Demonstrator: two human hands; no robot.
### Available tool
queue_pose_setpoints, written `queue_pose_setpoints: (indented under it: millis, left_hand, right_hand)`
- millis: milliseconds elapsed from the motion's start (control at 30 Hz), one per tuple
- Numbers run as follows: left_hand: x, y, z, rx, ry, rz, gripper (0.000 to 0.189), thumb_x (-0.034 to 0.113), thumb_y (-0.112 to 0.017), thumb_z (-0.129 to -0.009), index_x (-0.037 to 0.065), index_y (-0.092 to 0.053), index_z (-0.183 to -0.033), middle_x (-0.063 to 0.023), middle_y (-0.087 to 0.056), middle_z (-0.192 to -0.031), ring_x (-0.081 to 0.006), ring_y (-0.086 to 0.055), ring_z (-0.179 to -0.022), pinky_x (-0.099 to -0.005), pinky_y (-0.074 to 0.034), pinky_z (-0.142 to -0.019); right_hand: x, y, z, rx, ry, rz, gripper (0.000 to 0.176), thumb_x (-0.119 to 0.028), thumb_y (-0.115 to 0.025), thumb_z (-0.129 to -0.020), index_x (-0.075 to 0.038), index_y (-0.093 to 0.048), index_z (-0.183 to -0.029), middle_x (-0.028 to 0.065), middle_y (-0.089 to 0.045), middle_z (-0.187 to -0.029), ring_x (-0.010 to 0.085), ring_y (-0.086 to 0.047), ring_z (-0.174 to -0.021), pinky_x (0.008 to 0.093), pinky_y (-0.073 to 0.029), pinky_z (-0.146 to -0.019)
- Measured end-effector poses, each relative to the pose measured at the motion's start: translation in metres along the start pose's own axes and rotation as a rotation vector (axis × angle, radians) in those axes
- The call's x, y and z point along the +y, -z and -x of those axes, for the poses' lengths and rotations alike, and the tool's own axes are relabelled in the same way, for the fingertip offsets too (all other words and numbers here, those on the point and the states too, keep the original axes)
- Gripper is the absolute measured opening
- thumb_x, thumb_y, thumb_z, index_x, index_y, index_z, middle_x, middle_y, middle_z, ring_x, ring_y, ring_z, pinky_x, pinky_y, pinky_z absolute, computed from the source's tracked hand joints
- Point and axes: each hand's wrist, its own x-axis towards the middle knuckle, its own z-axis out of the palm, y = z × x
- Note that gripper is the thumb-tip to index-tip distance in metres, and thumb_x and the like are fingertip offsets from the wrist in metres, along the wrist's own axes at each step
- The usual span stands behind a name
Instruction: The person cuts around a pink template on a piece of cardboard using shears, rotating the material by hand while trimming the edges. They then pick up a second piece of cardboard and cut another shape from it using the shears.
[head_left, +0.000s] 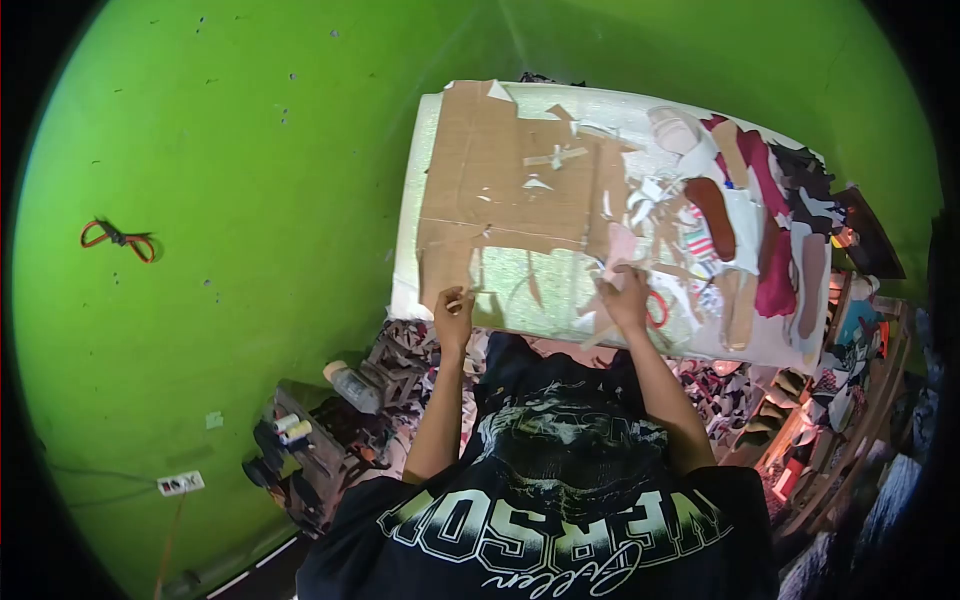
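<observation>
My left hand (pixel 453 315) is over the front left of the white table, at the lower edge of a large cardboard sheet (pixel 550 205). Its fingers are curled together, and what they hold, if anything, is too small to name. My right hand (pixel 625 300) rests near the table's front edge, its fingers at the lower end of a pale pink piece (pixel 620 243). Whether the fingers grip that piece is unclear. Just right of this hand lie scissors with red handles (pixel 657 310). White scraps (pixel 650 195) and cardboard strips are scattered beyond it.
On the table's right side lie a brown sole-shaped piece (pixel 711 215), maroon fabric (pixel 775 270) and a tan strip (pixel 739 310). A plastic jar (pixel 353 388) stands on wooden furniture at the lower left. Loaded shelves (pixel 815 420) are at the right. Fabric scraps cover the floor.
</observation>
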Motion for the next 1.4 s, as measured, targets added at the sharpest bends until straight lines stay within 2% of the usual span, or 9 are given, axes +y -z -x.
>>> queue_pose_setpoints:
  millis: [133,300,467,567,667,767,967,1100,1400]
  left_hand:
    - [-0.02,0.05,-0.081,0.15,-0.207,-0.481,0.058,0.017,-0.077,-0.075,-0.003,-0.053,-0.124,-0.022,-0.056,-0.11,-0.0369,-0.053,-0.106,-0.0447,-0.041,-0.097]
    - [-0.036,0.081,-0.137,-0.034,-0.23,-0.515,0.043,0.02,-0.075,-0.074,0.0,-0.06,-0.109,-0.0227,-0.058,-0.105,-0.0395,-0.054,-0.103,-0.0466,-0.043,-0.089]
    - [-0.017,0.093,-0.154,-0.243,-0.109,-0.327,0.021,0.015,-0.069,-0.082,-0.002,-0.058,-0.08,-0.0163,-0.061,-0.07,-0.0282,-0.057,-0.059,-0.0374,-0.046,-0.059]
    - [-0.054,0.095,-0.173,-0.51,0.087,-0.212,0.016,0.015,-0.065,-0.091,0.0,-0.061,-0.09,-0.0057,-0.063,-0.074,-0.0128,-0.052,-0.06,-0.0274,-0.043,-0.058]
    - [-0.077,0.094,-0.172,-0.667,0.355,0.294,0.021,0.019,-0.059,-0.098,0.003,-0.063,-0.11,-0.0063,-0.069,-0.091,-0.0137,-0.062,-0.076,-0.0304,-0.051,-0.071]
    - [-0.092,0.096,-0.172,-0.704,0.615,0.384,0.028,0.023,-0.054,-0.101,0.001,-0.06,-0.117,-0.0095,-0.067,-0.107,-0.0163,-0.064,-0.088,-0.0291,-0.052,-0.081]
    - [-0.068,0.102,-0.166,-0.762,0.682,0.506,0.031,0.026,-0.051,-0.102,0.001,-0.06,-0.117,-0.0101,-0.067,-0.109,-0.0154,-0.065,-0.09,-0.0276,-0.051,-0.08]
    - [-0.058,0.103,-0.163,-0.793,0.617,0.421,0.031,0.027,-0.052,-0.102,0.002,-0.059,-0.117,-0.0092,-0.067,-0.105,-0.014,-0.065,-0.087,-0.0269,-0.052,-0.073]
    - [-0.088,0.098,-0.167,-0.767,0.577,0.326,0.031,0.026,-0.048,-0.104,0.0,-0.057,-0.118,-0.0109,-0.067,-0.105,-0.0177,-0.067,-0.09,-0.0321,-0.055,-0.078]
  right_hand:
    - [-0.028,-0.031,-0.005,0.159,-0.174,0.268,0.046,-0.019,-0.081,-0.067,-0.006,-0.055,-0.103,0.0174,-0.051,-0.112,0.039,-0.048,-0.108,0.0492,-0.039,-0.095]
    - [-0.038,-0.048,0.003,0.461,-0.12,0.031,0.037,-0.016,-0.078,-0.069,0.0,-0.055,-0.092,0.0149,-0.055,-0.088,0.0301,-0.052,-0.085,0.0405,-0.042,-0.08]
    - [-0.111,-0.097,0.048,0.228,-0.386,-0.437,0.024,-0.016,-0.059,-0.09,0.001,-0.054,-0.105,0.0105,-0.059,-0.098,0.0212,-0.055,-0.091,0.0349,-0.044,-0.083]
    - [-0.172,-0.157,0.072,-0.181,-0.507,-0.731,0.019,-0.016,-0.057,-0.094,-0.004,-0.058,-0.108,0.0063,-0.06,-0.097,0.0165,-0.054,-0.089,0.03,-0.046,-0.081]
    - [-0.203,-0.213,0.081,-0.416,-0.443,-0.772,0.017,-0.004,-0.056,-0.088,-0.002,-0.058,-0.105,0.0046,-0.06,-0.089,0.0147,-0.054,-0.078,0.0288,-0.046,-0.071]
    - [-0.191,-0.265,0.093,-0.332,-0.377,-0.533,0.044,-0.004,-0.061,-0.081,0.001,-0.055,-0.124,0.0157,-0.067,-0.104,0.0235,-0.064,-0.091,0.0339,-0.049,-0.084]
    - [-0.197,-0.268,0.087,-0.417,-0.36,-0.396,0.036,0.001,-0.067,-0.08,0.001,-0.057,-0.115,0.0081,-0.07,-0.092,0.0118,-0.064,-0.079,0.0274,-0.05,-0.071]
    - [-0.22,-0.263,0.076,-0.394,-0.405,-0.351,0.031,-0.002,-0.074,-0.073,-0.001,-0.06,-0.101,0.0131,-0.067,-0.079,0.0228,-0.065,-0.071,0.0341,-0.052,-0.067]
    - [-0.216,-0.266,0.07,-0.344,-0.451,-0.302,0.031,-0.01,-0.083,-0.066,-0.001,-0.061,-0.085,0.0114,-0.068,-0.078,0.022,-0.066,-0.071,0.0327,-0.052,-0.066]
